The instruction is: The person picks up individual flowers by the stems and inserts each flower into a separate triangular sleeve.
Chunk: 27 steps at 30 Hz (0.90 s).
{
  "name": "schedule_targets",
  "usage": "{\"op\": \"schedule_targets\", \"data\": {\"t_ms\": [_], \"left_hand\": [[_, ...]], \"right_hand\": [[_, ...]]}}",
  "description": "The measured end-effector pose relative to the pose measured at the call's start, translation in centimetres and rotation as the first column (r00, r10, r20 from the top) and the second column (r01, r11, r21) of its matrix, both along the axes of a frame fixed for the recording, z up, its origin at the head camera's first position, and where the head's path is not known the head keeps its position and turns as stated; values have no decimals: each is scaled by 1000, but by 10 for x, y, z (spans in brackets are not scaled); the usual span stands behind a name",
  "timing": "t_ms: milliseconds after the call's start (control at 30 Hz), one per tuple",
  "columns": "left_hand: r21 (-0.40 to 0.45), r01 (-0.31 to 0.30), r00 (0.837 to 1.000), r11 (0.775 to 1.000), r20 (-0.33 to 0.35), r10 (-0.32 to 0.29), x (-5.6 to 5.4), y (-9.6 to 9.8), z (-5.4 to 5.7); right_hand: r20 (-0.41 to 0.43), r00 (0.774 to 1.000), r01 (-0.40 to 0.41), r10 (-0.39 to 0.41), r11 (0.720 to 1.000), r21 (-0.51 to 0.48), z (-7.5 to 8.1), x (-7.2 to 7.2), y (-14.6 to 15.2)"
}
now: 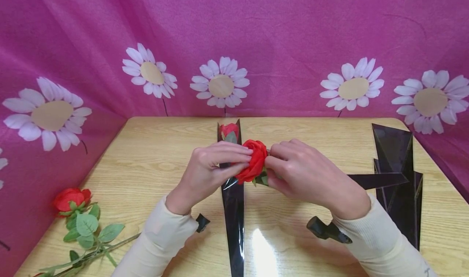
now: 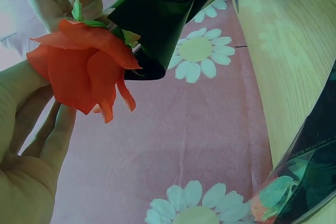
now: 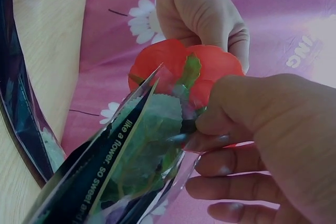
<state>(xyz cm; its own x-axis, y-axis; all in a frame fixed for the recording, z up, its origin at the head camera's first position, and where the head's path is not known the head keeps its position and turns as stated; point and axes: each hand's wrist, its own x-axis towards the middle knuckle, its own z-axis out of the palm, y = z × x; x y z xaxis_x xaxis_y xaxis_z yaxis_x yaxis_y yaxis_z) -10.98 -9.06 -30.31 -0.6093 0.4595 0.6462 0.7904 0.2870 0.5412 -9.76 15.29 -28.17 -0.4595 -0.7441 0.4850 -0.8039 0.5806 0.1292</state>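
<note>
Over the middle of the table, my left hand (image 1: 210, 161) pinches the red petals of a rose (image 1: 253, 163) between thumb and fingertips. On the bloom's other side, my right hand (image 1: 304, 173) pinches the edge of a flower sleeve (image 3: 121, 150) just below the petals. This sleeve is black and clear, with printed words along it. Green leaves (image 3: 152, 124) and the stem show through its clear face. In the head view its dark narrow end sticks out beyond the right wrist. The bloom stands outside the sleeve's open top.
Beneath the hands lies another black sleeve (image 1: 232, 212) with a red rose (image 1: 229, 130) in its far end. A loose rose (image 1: 71, 199) with leaves lies at the left. Several black sleeves (image 1: 393, 147) overlap at the right. A pink daisy-print cloth (image 1: 278, 37) hangs behind the table.
</note>
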Motion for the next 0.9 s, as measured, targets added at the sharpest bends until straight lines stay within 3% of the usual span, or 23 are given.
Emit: {"op": "schedule_targets", "data": {"t_ms": [567, 900], "left_hand": [[-58, 8, 1000, 998, 14, -8, 1, 3, -3], [-107, 18, 1000, 994, 12, -17, 2, 8, -5]], "right_hand": [[54, 998, -7, 9, 999, -33, 2, 4, 1], [37, 998, -51, 53, 997, -65, 2, 5, -1]]}}
